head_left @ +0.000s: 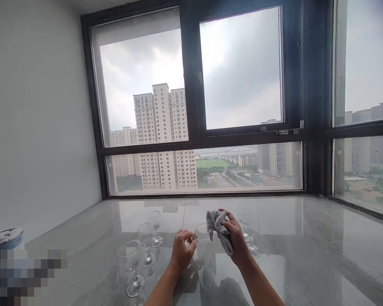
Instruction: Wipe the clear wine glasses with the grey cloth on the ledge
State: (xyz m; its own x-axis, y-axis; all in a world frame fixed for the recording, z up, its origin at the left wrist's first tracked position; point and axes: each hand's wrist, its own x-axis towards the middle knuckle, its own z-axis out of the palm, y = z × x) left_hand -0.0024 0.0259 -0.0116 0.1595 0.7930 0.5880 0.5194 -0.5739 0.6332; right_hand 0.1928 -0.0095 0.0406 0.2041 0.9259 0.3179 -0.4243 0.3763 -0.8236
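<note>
Reflecting windows, the grey ledge bears glasses.

Your 1 camera looks from your head, facing forward over the glossy grey ledge to the wide dark-framed glass window. You see your bare left hand and bare right hand from above and behind, near; the window stands farther off.

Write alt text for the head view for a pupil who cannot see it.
A person's left hand holds a clear glass; the right hand holds a grey cloth beside it. Stemmed glasses stand either side on a glossy grey ledge, before dark-framed windows overlooking tower blocks.
</note>
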